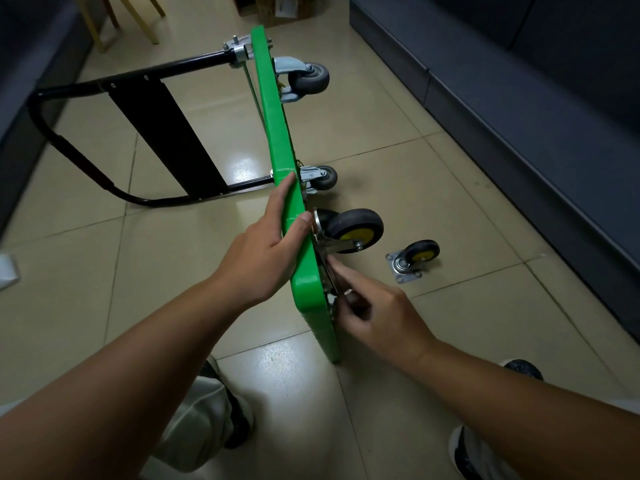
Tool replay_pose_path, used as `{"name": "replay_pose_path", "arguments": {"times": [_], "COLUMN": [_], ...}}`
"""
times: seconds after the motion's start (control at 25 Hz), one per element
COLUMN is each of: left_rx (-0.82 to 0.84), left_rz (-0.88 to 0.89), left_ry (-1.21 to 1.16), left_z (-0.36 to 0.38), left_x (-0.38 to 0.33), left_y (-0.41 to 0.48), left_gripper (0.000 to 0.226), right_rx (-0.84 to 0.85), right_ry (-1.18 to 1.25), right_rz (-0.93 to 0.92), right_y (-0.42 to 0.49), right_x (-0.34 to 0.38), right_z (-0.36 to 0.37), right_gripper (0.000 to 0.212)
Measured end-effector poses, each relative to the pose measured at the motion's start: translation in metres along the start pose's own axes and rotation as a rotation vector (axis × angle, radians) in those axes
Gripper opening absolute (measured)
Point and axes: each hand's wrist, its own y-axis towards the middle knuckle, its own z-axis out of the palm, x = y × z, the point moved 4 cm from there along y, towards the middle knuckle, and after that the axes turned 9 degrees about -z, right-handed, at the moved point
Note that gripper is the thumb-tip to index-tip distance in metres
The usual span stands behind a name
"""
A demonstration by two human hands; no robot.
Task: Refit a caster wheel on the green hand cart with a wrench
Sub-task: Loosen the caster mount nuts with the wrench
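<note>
The green hand cart (277,133) stands on its side edge on the tiled floor, underside facing right. My left hand (273,244) grips the platform's top edge, thumb on the underside. Just right of it a caster wheel (353,228) with a yellow hub sits against the underside on its metal plate. My right hand (377,317) pinches a slim metal wrench (332,275) below that plate, its far end at the plate's lower corner. A loose caster wheel (414,259) with a yellow hub lies on the floor to the right.
Two grey casters (308,77) (323,177) are fixed further along the underside. The black folding handle (114,140) lies flat on the floor at left. A dark sofa (519,98) runs along the right. Wooden chair legs (138,19) and a cardboard box (277,8) stand beyond.
</note>
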Motion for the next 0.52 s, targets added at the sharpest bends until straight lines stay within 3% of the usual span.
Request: {"name": "replay_pose_path", "arguments": {"times": [0.08, 0.2, 0.28, 0.36, 0.52], "left_rx": [-0.009, -0.011, -0.018, -0.021, -0.019], "left_rz": [-0.002, -0.003, -0.011, -0.015, -0.013], "left_ry": [-0.003, -0.007, -0.013, -0.018, -0.02], "left_z": [0.001, 0.002, 0.001, 0.001, 0.0], "left_x": [-0.001, -0.002, -0.001, 0.0, 0.001], "left_y": [0.001, 0.0, 0.0, -0.001, -0.002], "left_gripper": [0.058, 0.058, 0.058, 0.058, 0.057], "right_rx": [-0.047, -0.128, -0.164, -0.137, -0.045], "right_ry": [0.028, 0.458, 0.681, 0.75, 0.755], "right_rz": [0.081, 0.577, 0.781, 0.83, 0.883], "right_y": [-0.012, -0.021, -0.006, 0.017, 0.042], "right_x": [0.017, 0.039, 0.05, 0.06, 0.062], "right_z": [-0.015, -0.023, -0.021, -0.024, -0.031], "right_gripper": [0.062, 0.044, 0.028, 0.018, 0.02]}}
